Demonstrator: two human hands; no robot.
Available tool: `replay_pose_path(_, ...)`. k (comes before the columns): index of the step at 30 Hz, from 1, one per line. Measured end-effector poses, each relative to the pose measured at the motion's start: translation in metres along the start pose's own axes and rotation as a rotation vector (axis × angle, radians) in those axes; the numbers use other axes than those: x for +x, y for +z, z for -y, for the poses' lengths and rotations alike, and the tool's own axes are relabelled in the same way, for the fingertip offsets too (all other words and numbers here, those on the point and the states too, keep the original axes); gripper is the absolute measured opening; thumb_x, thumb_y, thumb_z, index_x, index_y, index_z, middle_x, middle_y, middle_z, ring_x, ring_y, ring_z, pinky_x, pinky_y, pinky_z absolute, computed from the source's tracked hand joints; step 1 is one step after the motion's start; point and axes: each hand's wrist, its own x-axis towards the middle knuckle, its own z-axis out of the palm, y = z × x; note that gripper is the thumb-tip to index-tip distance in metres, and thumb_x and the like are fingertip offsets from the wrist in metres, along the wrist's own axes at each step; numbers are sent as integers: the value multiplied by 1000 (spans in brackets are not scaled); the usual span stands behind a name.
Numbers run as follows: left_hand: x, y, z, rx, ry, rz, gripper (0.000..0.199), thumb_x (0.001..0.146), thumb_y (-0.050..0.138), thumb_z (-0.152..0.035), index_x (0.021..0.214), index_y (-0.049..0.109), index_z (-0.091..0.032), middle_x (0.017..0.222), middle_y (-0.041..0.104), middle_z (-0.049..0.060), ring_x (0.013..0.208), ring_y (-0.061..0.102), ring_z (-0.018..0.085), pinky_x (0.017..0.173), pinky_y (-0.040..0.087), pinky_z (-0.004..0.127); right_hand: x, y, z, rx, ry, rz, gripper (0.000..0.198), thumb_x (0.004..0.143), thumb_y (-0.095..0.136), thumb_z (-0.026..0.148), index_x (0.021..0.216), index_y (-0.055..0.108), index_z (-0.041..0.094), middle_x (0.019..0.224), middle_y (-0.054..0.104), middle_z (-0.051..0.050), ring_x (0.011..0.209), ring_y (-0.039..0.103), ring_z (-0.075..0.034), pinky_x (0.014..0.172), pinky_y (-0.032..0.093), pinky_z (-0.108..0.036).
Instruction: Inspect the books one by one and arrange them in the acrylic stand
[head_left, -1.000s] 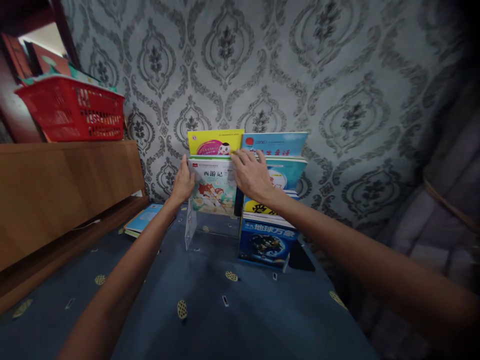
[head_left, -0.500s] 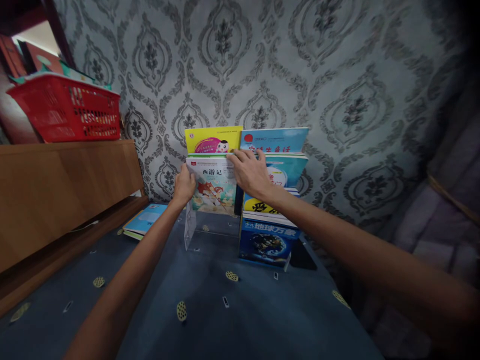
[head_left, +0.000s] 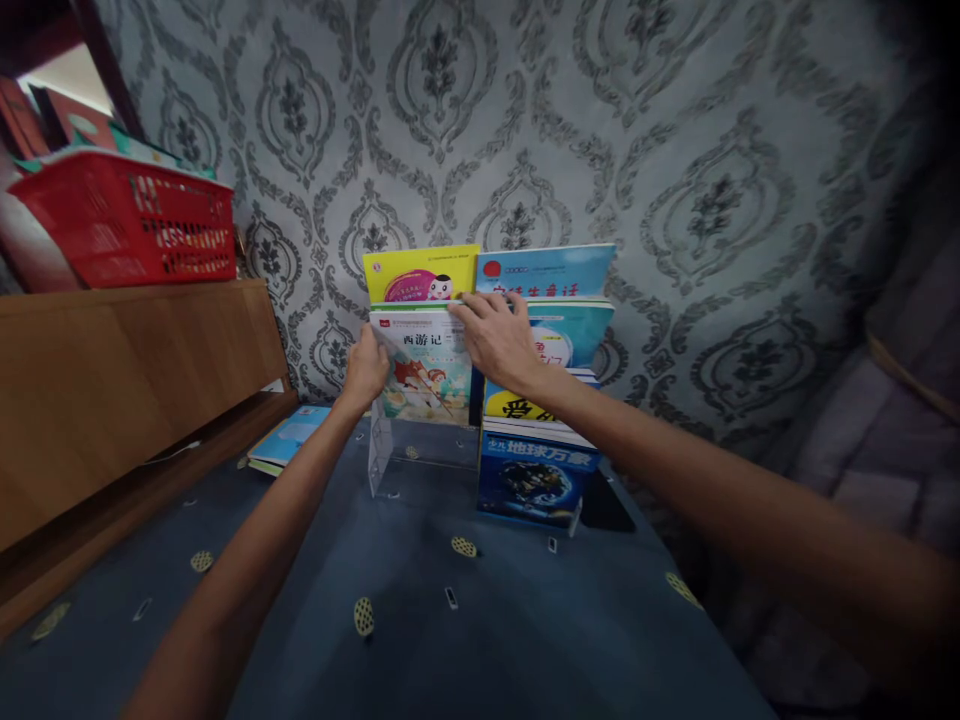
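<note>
A white picture book (head_left: 421, 365) with Chinese lettering stands upright in the left column of a clear tiered book rack (head_left: 380, 455). My left hand (head_left: 366, 370) is closed on its left edge near the top corner. My right hand (head_left: 496, 340) has its fingers curled over the book's top right corner. Behind the white book rises a yellow book (head_left: 420, 270). In the right column stand a light blue book (head_left: 551, 268), a teal book (head_left: 577, 330) partly behind my right wrist, a yellow-fronted book (head_left: 517, 405) and a dark blue book with a globe (head_left: 532, 480).
A small pile of books (head_left: 292, 437) lies on the dark blue patterned cloth (head_left: 405, 570) at left. Beside it is a wooden cabinet (head_left: 135, 370) bearing a red plastic basket (head_left: 112, 220). Patterned wallpaper (head_left: 517, 130) backs the rack, and a pale curtain (head_left: 847, 470) hangs at right.
The view has shifted slightly. Both hands stay at the white book's top edges, and the books keep their places in the rack.
</note>
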Motion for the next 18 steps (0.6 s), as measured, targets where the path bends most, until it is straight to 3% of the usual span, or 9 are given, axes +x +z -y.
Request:
replay_pose_path(11, 12, -11, -5, 103, -77, 46, 21, 82, 49, -9, 95, 63, -18, 103, 73, 13, 105, 67, 31, 95, 49, 42, 1, 0, -1, 26, -12, 14, 53, 91, 42, 8, 136, 57, 30, 134, 64, -8, 119, 49, -33, 102, 31, -54)
replay_pose_path(18, -3, -4, 2, 126, -110, 130, 19, 84, 51, -11, 95, 66, -17, 100, 73, 12, 103, 67, 29, 94, 51, 39, 1, -1, -2, 16, -16, 48, 56, 91, 45, 7, 140, 55, 30, 140, 60, -8, 123, 47, -33, 104, 31, -54)
